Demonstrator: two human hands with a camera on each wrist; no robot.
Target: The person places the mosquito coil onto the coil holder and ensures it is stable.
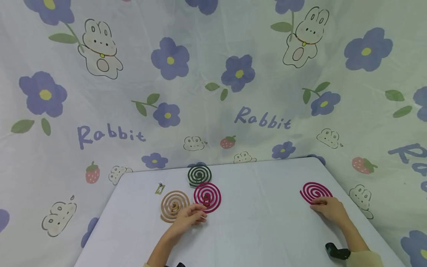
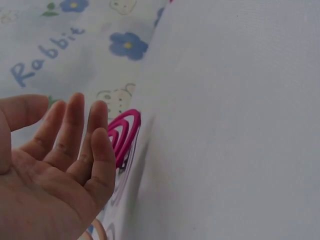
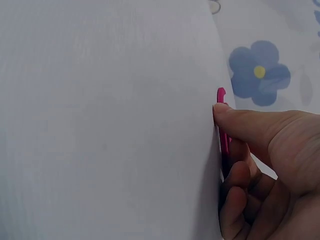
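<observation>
My right hand [image 1: 329, 209] pinches the near edge of a magenta mosquito coil [image 1: 316, 190] at the right side of the table. In the right wrist view the thumb lies along the rim of this coil [image 3: 224, 146], seen edge-on. Over at the left, my left hand [image 1: 189, 219] holds nothing, its fingers loosely bent in the left wrist view. Its fingertips overlap the near edge of a second magenta coil [image 1: 218, 197] in the head view. A tan coil [image 1: 164, 205] lies just left of that hand, and a dark green coil [image 1: 199, 174] lies behind the second magenta one.
A small gold-coloured metal piece [image 1: 160, 189] lies left of the coils. White cloth covers the table [image 1: 253, 218], with a flower-and-rabbit printed curtain [image 1: 203, 92] rising behind it. A black device [image 1: 337, 252] sits by my right wrist.
</observation>
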